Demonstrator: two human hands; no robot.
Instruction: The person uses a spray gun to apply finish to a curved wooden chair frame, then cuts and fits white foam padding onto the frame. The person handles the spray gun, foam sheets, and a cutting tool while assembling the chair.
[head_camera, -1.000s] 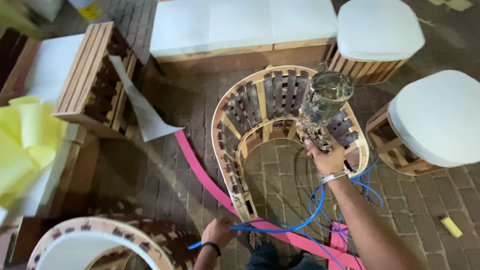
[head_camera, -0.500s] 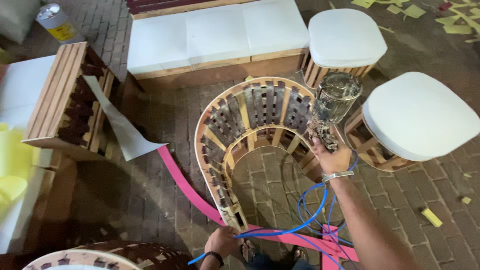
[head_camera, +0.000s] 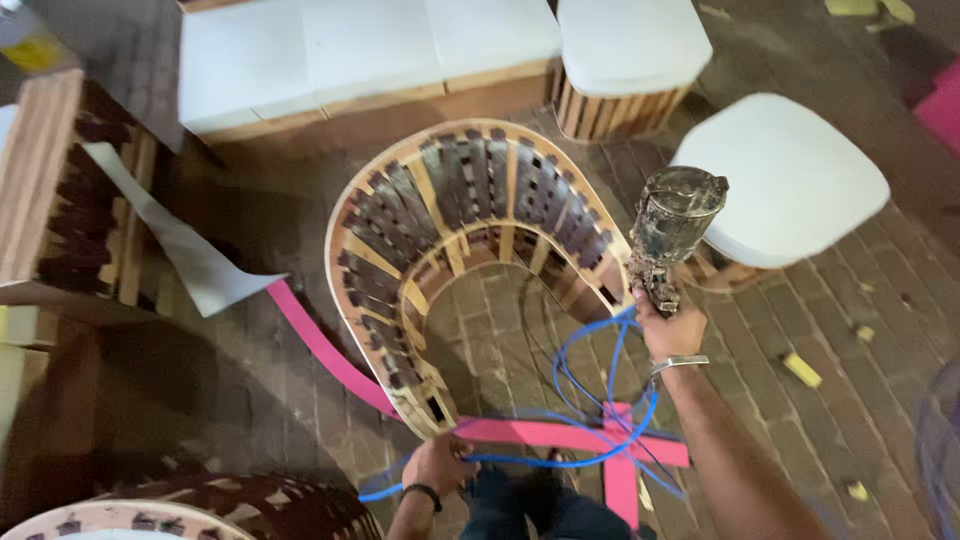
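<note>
Right hand (head_camera: 672, 330) is closed around the grip of a grimy metal spray gun with a cylindrical cup (head_camera: 672, 225), held upright over the right arm of a curved U-shaped wooden slat frame (head_camera: 470, 240). Left hand (head_camera: 440, 465) is low, near the bottom edge of the brick paving (head_camera: 250, 400), fingers pinched on a thin blue air hose (head_camera: 600, 400); the hose loops across the paving inside the frame's open centre and runs up to the gun.

The frame stands on the paving with its open end toward the person. Its inner slats look dark, while the rim and ribs remain pale wood. Pink strips (head_camera: 560, 435) lie crossed on the paving just beside the frame's open end. White cushioned wooden stools (head_camera: 780, 170) stand beyond the gun, close to the frame's right arm; a white cushioned bench (head_camera: 360, 55) sits at the far edge of the paving.

Judgement: good practice calls for keeping the nozzle square to the slats, with the left hand holding hose slack clear of the frame so it does not drag on coated wood. Overspray risk to the nearest white cushion appears real, given its closeness.
</note>
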